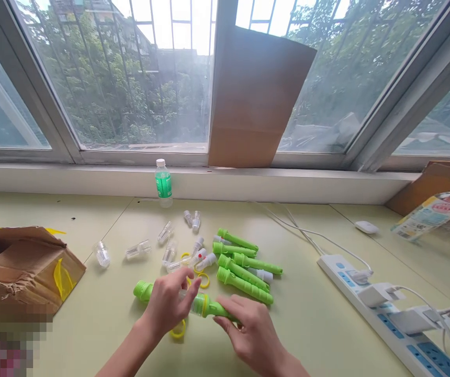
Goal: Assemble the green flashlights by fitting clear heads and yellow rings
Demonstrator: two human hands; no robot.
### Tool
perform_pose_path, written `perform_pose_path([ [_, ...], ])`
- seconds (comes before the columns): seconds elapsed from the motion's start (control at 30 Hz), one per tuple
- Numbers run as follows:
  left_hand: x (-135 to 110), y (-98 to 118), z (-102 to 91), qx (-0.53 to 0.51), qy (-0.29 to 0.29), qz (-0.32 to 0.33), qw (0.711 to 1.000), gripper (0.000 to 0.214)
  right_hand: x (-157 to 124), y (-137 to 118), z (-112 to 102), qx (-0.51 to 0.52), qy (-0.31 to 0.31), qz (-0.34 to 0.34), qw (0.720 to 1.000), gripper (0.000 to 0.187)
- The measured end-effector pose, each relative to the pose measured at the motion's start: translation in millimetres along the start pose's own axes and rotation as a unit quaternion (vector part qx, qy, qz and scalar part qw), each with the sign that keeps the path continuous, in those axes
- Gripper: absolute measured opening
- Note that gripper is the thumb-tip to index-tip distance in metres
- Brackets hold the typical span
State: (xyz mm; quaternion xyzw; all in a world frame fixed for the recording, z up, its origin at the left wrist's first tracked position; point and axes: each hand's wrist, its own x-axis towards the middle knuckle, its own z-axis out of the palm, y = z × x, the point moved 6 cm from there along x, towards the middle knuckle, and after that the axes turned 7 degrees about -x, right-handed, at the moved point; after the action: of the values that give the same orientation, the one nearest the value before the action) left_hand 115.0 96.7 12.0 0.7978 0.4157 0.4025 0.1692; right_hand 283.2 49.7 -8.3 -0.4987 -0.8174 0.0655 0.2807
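Gripping green tube (210, 307) w/ L hand (168, 305), R hand (250, 332); open tabletop (319, 327) right.

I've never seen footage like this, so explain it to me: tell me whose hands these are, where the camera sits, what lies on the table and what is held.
There is no machine here: a person works with bare hands. The single camera is worn on the head and looks forward and down, so the arms come in from the bottom edge. The left hand and right hand together hold a green plastic tube with a clear middle section, low over the table. Behind it lie a pile of green tubes, small clear parts and yellow rings. A water bottle stands by the window. A cardboard box sits on the left and a power strip on the right.
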Motion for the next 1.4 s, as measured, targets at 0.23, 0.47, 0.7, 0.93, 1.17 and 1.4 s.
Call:
perform_pose_path([
  [0.23, 3.3, -18.1, 5.4, -0.131, -0.146, -0.286, 0.938, 0.055, -8.5, -23.2, -12.9, -0.199, 0.196, -0.207, 0.938, 0.031],
  [0.47, 3.0, -15.7, 15.5, -0.033, -0.201, -0.239, 0.950, 0.059, -5.4, -25.6, -11.3, -0.278, 0.147, -0.240, 0.918, 0.032],
  [0.7, 12.9, -3.9, 10.9, 0.160, -0.051, -0.020, 0.986, 0.057, 8.9, -14.2, -7.0, -0.214, 0.048, -0.140, 0.966, 0.023],
  [0.93, -2.1, 24.2, 0.2, 0.198, 0.042, 0.268, 0.942, 0.039, 13.2, 5.2, 19.9, 0.338, -0.321, 0.165, 0.869, 0.038],
  [1.17, 15.9, 15.5, -0.7, 0.149, -0.048, 0.083, 0.984, 0.038, 20.7, 7.6, -0.3, 0.097, -0.130, 0.045, 0.986, 0.026],
  [1.4, 23.8, -12.4, 12.4, -0.045, -0.249, -0.273, 0.928, 0.063, 17.9, -24.6, -38.6, -0.329, 0.184, -0.279, 0.883, 0.033],
])
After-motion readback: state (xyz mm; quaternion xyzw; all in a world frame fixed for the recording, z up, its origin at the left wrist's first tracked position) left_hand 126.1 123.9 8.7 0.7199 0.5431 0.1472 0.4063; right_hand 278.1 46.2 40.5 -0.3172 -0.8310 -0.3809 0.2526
